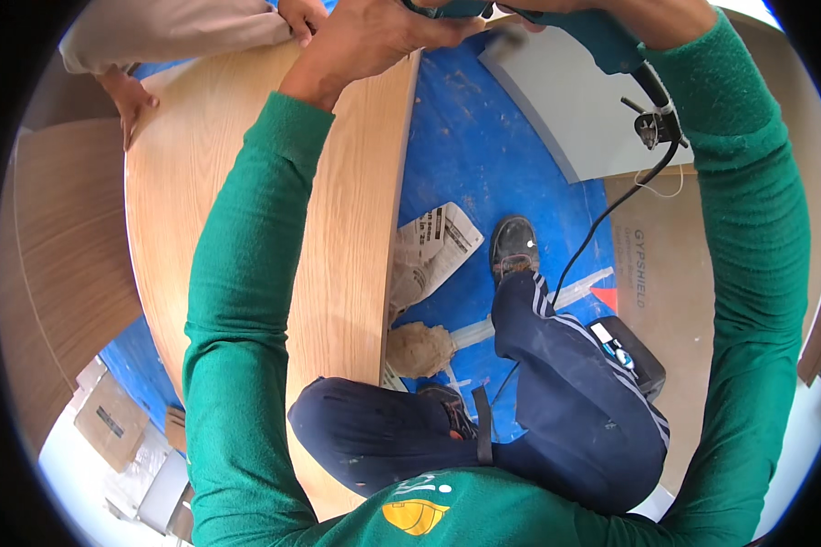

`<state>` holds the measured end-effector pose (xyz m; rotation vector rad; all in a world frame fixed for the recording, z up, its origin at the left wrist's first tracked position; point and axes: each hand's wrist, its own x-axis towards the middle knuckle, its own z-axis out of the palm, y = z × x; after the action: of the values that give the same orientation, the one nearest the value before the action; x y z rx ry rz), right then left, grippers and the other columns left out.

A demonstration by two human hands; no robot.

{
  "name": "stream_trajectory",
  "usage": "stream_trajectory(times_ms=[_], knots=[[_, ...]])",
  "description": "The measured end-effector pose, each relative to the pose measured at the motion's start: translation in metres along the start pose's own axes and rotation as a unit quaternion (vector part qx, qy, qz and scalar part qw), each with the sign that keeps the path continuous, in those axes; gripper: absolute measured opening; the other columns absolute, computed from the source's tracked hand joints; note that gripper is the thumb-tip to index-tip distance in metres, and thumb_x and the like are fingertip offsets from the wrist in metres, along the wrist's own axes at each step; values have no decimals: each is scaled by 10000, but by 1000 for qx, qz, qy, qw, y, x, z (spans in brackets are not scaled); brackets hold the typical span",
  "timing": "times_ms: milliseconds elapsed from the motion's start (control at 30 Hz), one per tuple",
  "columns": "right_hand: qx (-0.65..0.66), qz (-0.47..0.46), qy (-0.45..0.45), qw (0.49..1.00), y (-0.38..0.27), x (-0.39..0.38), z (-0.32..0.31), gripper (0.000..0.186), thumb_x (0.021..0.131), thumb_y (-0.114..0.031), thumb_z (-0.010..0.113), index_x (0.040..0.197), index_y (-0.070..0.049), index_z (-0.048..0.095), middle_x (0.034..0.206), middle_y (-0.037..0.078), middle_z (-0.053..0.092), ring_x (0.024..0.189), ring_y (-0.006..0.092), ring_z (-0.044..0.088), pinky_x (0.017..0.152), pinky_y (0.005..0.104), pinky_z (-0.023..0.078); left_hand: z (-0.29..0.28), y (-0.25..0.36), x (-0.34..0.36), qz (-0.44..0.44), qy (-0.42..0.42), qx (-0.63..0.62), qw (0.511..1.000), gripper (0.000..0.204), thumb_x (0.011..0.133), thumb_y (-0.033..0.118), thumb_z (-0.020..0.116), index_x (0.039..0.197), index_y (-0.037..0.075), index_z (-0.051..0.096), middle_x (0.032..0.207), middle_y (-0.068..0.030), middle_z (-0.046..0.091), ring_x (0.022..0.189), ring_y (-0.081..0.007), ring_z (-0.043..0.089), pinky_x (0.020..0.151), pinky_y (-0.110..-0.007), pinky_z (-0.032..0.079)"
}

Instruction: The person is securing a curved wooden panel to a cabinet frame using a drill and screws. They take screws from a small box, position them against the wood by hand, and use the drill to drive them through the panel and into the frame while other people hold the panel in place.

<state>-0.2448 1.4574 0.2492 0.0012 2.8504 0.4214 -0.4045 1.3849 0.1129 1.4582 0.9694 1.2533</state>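
Note:
At the top edge, a green corded power drill (593, 36) is partly cut off by the frame. My left hand (365, 41) is closed around its front part, above the far end of a light wood panel (347, 210). My right hand (652, 14) grips the drill from the right; most of its fingers are out of the picture. A black cord (602, 217) runs down from the drill's handle, and a chuck key (648, 128) is fastened to it. The drill's tip is not visible.
A co-worker's hands (129, 102) rest on the panel's far left edge. Blue sheeting (465, 109) covers the floor, with crumpled newspaper (442, 242) and a brown lump (420, 350) on it. A grey-white panel (575, 100) and cardboard (657, 310) lie right. A dark box (643, 365) stands beside my knee.

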Motion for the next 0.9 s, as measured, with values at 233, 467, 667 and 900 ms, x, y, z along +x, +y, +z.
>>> stream_trajectory(times_ms=[233,467,667,900], knots=[[-3,-11,5,1000,-2,6,5,124,900,-193,726,988,-156,804,872,104,773,831,296,788,707,437,654,-6,-3,-6,-13,-1,19,1000,702,847,94,927,1438,72,549,1279,-14,680,1156,-146,644,1019,-321,539],[31,67,-77,994,0,2,-1,163,911,-238,706,1009,-166,815,891,125,774,828,299,784,718,436,653,8,4,4,-24,0,-6,1000,746,841,100,929,1466,52,524,1290,-33,674,1179,-175,633,1052,-342,524],[61,39,44,996,10,7,23,204,852,-255,704,908,-97,821,813,172,749,760,327,753,668,460,595,2,0,-2,-12,18,89,996,762,846,144,923,1482,16,524,1356,-91,679,1228,-216,633,1093,-365,510],[341,236,-42,909,0,-3,-14,391,741,-315,708,841,55,786,776,247,732,661,336,707,649,443,569,2,4,-4,-16,12,166,986,730,846,133,907,1463,-9,543,1368,-110,678,1243,-226,635,1099,-364,511]])
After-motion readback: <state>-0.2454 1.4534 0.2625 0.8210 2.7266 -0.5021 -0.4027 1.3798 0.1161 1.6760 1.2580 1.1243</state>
